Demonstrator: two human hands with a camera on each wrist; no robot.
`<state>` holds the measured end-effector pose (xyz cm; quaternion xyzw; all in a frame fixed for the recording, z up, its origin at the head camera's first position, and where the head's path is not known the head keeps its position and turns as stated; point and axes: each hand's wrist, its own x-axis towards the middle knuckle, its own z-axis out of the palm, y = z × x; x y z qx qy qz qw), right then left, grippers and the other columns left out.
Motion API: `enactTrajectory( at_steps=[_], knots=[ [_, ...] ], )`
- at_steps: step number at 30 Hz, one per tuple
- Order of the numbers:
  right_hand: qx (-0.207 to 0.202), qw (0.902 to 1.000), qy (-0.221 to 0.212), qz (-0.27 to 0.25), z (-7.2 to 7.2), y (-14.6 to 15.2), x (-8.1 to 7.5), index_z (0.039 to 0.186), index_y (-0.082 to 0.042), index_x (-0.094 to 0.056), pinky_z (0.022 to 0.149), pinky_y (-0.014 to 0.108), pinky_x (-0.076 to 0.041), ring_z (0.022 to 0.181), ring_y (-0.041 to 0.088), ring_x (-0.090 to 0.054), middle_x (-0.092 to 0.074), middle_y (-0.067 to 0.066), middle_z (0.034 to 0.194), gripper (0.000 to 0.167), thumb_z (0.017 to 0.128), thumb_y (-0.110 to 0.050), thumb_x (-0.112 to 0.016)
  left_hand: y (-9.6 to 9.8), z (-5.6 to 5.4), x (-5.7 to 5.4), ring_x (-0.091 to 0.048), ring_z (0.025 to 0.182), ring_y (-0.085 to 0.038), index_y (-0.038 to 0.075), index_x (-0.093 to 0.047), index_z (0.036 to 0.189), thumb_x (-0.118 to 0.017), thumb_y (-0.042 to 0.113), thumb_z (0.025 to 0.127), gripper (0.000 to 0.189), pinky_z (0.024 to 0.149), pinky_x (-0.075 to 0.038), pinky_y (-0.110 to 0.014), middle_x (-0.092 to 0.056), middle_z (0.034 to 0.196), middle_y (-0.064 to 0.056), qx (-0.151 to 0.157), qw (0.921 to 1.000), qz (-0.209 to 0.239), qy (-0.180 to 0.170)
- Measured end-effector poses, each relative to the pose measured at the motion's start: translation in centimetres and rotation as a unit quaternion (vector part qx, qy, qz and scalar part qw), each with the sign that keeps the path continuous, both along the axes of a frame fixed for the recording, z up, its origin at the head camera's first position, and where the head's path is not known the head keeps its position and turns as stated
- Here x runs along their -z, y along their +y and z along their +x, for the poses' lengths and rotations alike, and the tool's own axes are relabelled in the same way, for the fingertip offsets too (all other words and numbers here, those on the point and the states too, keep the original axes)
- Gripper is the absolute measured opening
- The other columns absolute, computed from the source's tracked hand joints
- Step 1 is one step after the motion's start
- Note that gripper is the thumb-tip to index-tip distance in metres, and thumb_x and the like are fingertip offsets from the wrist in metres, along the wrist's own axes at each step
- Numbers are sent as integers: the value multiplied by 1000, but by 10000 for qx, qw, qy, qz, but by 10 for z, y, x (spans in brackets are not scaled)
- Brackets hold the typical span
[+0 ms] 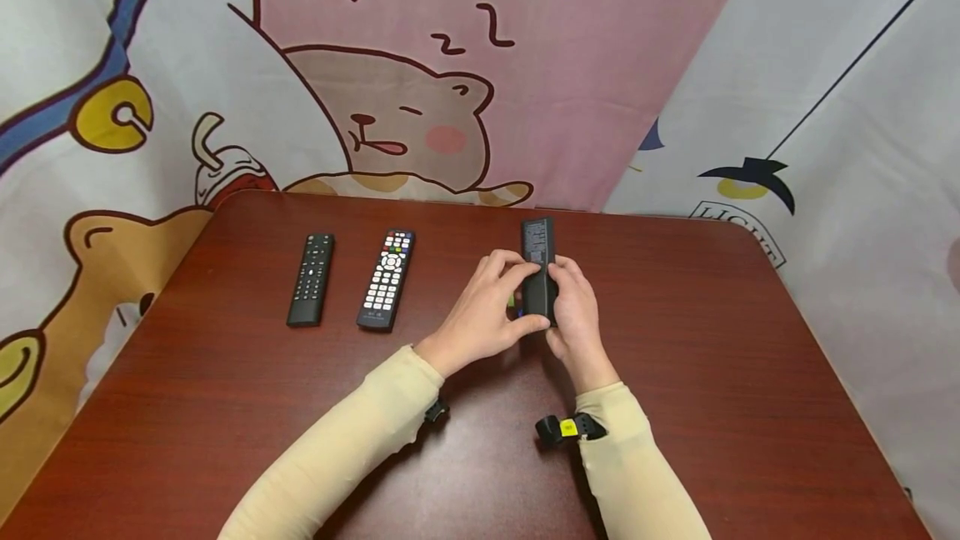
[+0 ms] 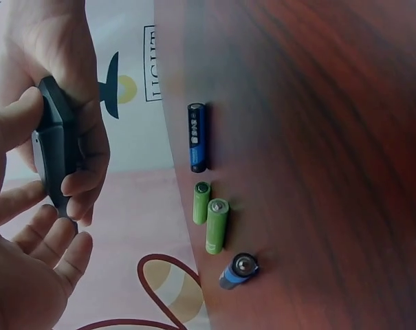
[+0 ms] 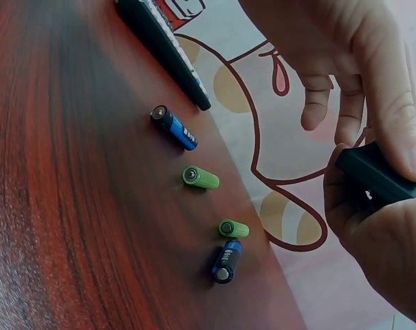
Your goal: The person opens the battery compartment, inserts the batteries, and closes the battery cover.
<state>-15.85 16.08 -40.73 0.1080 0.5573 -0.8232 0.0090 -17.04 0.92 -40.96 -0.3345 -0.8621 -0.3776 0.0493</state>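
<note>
Black remote (image 1: 538,246), its printed back facing up, is held above the surface (image 1: 712,340). Right grip (image 1: 578,300) curls round its right edge; left grip (image 1: 483,307), partly spread, pinches it from the left.

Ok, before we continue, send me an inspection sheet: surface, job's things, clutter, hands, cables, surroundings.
Surface: reddish-brown tabletop, wood-grained
Job's things: held remote, label side up; two blue batteries and two green batteries, lying on the tabletop
Clutter: dark-button remote and white-button remote, lying left of the hands
Left hand: fingers on the held remote
Right hand: grips the held remote
Cables: nothing seen
Surroundings: printed fabric beyond the far edge
</note>
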Motion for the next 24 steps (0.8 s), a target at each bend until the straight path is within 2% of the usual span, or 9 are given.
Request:
enactTrajectory(
  at_steps=[5,14,18,24],
  knots=[
    [75,9999,102,-23,1,-1,0,124,-9,-51,66,32,-56,77,19,-65,-58,12,110,25,113,-21,-31,2,1,-1,-45,118,-22,6,-58,141,-86,30,87,66,90,-47,-36,-46,137,-7,9,9996,252,-152],
    [143,9994,317,-79,2,-4,2,122,-9,-51,61,29,-55,78,19,-64,-57,12,112,23,112,-18,-32,4,-2,-4,-43,124,-25,6,-59,136,-90,21,82,64,102,-45,-42,-47,134,-8,32,9963,614,-605],
    [133,9992,374,-64,1,-5,3,122,-7,-50,65,30,-57,80,19,-64,-57,11,113,23,112,-17,-33,3,-4,-4,-44,123,-24,7,-60,134,-91,20,80,64,100,-46,-42,-48,133,-7,1,9953,662,-707],
    [94,9995,298,-26,0,-8,5,120,-9,-51,60,30,-55,80,20,-64,-58,12,111,21,112,-17,-33,0,-3,-1,-49,122,-27,7,-59,133,-93,19,78,65,99,-47,-42,-50,134,-7,-115,9938,716,-842]
  ],
)
